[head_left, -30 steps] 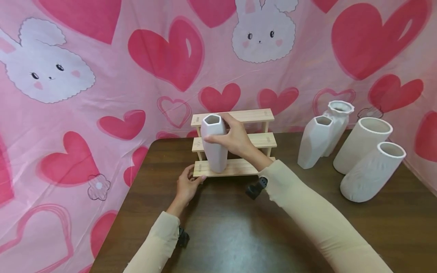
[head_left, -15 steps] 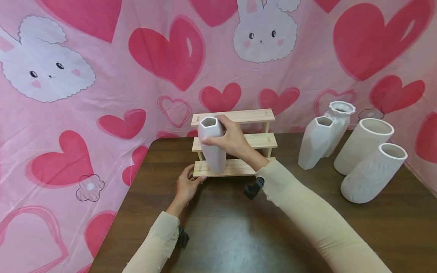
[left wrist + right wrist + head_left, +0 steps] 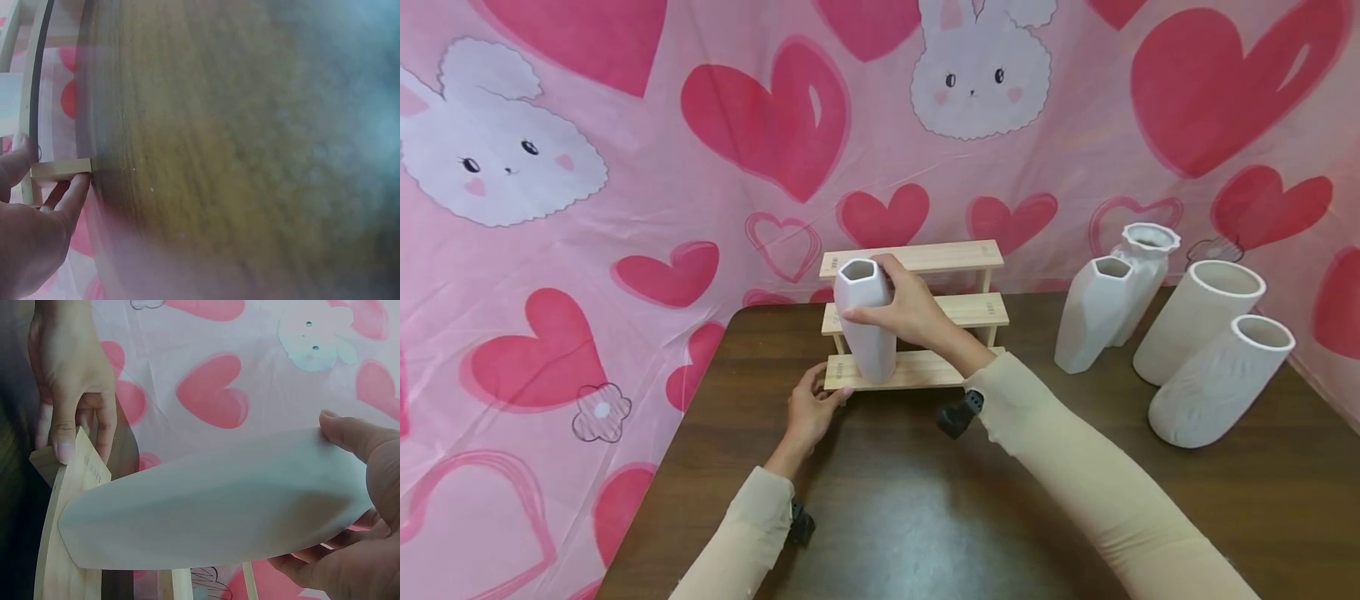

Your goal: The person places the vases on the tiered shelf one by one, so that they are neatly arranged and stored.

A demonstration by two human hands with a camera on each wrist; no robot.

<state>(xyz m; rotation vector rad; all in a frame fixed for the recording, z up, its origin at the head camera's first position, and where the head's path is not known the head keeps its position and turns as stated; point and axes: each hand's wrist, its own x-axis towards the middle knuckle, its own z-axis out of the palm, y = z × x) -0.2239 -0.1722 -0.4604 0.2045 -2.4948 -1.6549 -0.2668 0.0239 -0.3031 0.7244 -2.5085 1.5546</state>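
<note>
A white faceted vase with a five-sided mouth stands on the lowest tier of a three-tier wooden stand, toward its left end. My right hand grips the vase near its top, thumb in front and fingers round the far side. In the right wrist view the vase's base meets the plank. My left hand holds the left end of the lowest tier. The left wrist view shows the thumb on the plank and fingers against its short wooden leg.
To the right stand another faceted vase, a ruffled-rim vase, a wide cylindrical vase and a slanted textured vase. All are white, on a dark brown table. A pink heart-patterned cloth hangs behind.
The vase and my right hand have shifted slightly left along the lowest tier, mostly in the first half second. My left hand keeps its place on the stand.
</note>
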